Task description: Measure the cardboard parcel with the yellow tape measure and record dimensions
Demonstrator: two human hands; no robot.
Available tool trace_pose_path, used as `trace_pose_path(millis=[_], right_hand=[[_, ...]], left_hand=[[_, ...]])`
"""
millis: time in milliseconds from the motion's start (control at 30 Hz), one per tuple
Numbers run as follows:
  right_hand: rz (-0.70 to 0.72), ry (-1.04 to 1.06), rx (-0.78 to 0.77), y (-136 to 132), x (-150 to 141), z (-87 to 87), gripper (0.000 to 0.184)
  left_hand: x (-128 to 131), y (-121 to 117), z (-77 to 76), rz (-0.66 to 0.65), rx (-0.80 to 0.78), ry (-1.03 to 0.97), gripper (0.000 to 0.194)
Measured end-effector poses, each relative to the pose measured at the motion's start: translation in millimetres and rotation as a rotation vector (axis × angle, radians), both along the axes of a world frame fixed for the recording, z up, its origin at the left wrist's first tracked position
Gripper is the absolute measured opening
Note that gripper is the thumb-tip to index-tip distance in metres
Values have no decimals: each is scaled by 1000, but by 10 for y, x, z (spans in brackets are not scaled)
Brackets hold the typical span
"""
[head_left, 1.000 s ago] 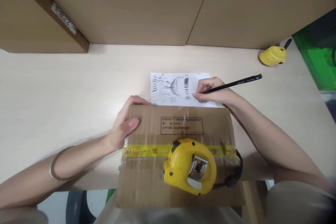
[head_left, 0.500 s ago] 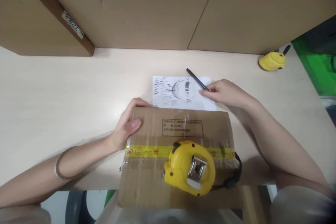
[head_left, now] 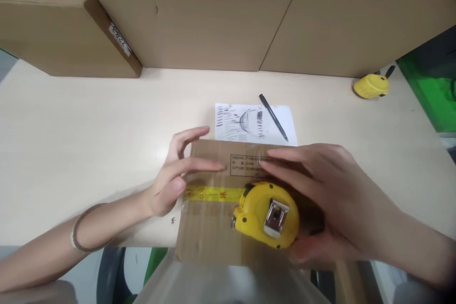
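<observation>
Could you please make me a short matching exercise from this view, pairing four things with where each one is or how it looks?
Things
1. black pen
2. paper sheet
3. tape measure with metal clip
4. bracelet

Places and states
A. on top of the cardboard box
B. lying across the paper
C. around the left forearm
D. marked with dark strokes

Pairs: 1-B, 2-D, 3-A, 4-C

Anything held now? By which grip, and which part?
Can't tell for sure. Right grip is spread at the right side of the tape measure, thumb blurred; left grip is at the left edge of the box.
</observation>
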State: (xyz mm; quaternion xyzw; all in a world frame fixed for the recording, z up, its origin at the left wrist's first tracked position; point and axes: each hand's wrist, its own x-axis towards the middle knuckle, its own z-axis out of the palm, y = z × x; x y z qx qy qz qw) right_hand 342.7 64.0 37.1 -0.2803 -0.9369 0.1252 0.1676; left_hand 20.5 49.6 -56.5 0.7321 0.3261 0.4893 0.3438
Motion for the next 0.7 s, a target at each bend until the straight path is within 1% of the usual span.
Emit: trace_pose_path(millis=[33, 67, 100, 133, 200, 233, 300, 367, 433, 467, 500, 533, 567, 600, 667, 700], right_hand=[[-10, -7, 33, -52, -40, -39, 81], [-20, -2, 33, -90, -74, -70, 74], [-18, 11, -9, -118, -101, -89, 68], [-8, 34, -86, -139, -121, -95, 65], [11, 100, -302, -165, -148, -73, 66], [11, 142, -431, -169, -161, -49, 67], [-29, 240, -721, -143, -208, 15, 62], [-99, 402, -1017, -63, -295, 88, 58], [-144, 582, -1280, 60, -419, 164, 51], [-134, 648, -1375, 124, -490, 200, 47], [-115, 682, -1437, 181, -566, 233, 43], [-109, 674, -1456, 226, -645, 262, 40], [-121, 642, -1420, 254, -725, 284, 38], [-141, 597, -1329, 266, -804, 299, 38], [-163, 494, -1018, 247, -953, 299, 40], [-145, 430, -845, 225, -1018, 285, 42]], left_hand=[[-14, -39, 4, -12, -34, 25, 57], [-23, -72, -3, -23, -71, 32, 59], [-27, -95, -20, -36, -105, 23, 59], [-28, -109, -43, -48, -126, -1, 58], [-25, -105, -89, -75, -141, -57, 58], [-24, -92, -106, -89, -146, -80, 60], [-33, -57, -123, -121, -176, -122, 66], [-55, -27, -127, -157, -223, -149, 72], [-78, -9, -135, -181, -260, -164, 73], [-86, -4, -141, -191, -274, -172, 72], [-90, 0, -149, -201, -288, -183, 72], [-89, 3, -154, -212, -304, -196, 71], [-83, 6, -155, -216, -323, -213, 72], [-72, 8, -150, -215, -345, -230, 73], [-43, 9, -116, -197, -397, -270, 74], [-28, 7, -89, -185, -429, -298, 72]])
